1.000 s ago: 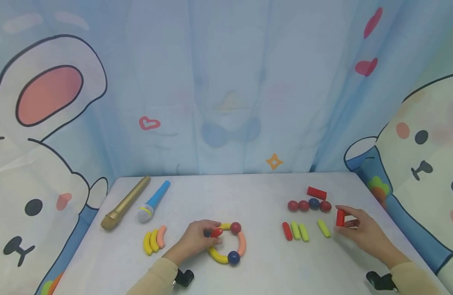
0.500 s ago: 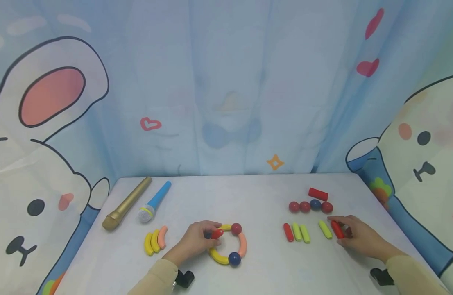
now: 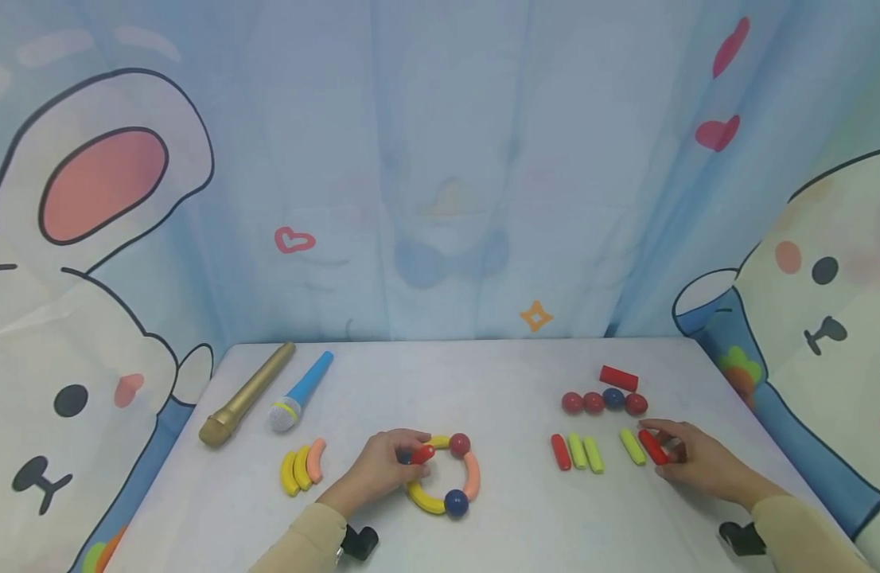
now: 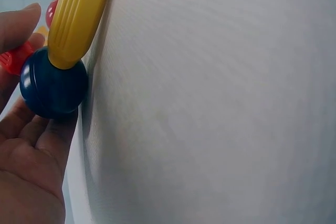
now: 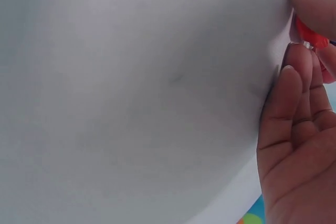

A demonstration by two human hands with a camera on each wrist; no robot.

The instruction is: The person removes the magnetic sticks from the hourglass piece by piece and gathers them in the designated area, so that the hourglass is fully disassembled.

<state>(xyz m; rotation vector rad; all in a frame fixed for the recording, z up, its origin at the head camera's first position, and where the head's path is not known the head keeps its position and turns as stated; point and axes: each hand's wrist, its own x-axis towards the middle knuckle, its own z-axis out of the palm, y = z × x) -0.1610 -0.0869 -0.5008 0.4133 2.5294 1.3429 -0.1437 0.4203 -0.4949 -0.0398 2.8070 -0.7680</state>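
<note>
My left hand (image 3: 383, 465) pinches a short red rod (image 3: 422, 454) between thumb and fingers at the left side of a ring of toy pieces. In that ring are yellow curved sticks (image 3: 427, 503), a pink curved stick (image 3: 472, 476), a dark red ball (image 3: 459, 445) and a blue ball (image 3: 456, 502). The left wrist view shows another blue ball (image 4: 52, 85) against the fingers, joined to a yellow stick (image 4: 81, 14). On the right, my right hand (image 3: 705, 461) holds a red rod (image 3: 652, 447), slanted on the table beside a lime green rod (image 3: 632, 447).
Left of the ring lie yellow and pink curved sticks (image 3: 301, 469), with a gold microphone (image 3: 247, 398) and a blue microphone (image 3: 300, 391) behind. A red rod (image 3: 560, 452) lies beside two lime green rods (image 3: 578, 451). Behind them are a row of balls (image 3: 593, 403) and a red cylinder (image 3: 619, 378).
My right hand has turned its red rod from upright to slanted and brought it down beside the single lime green rod. My left hand stays in place.
</note>
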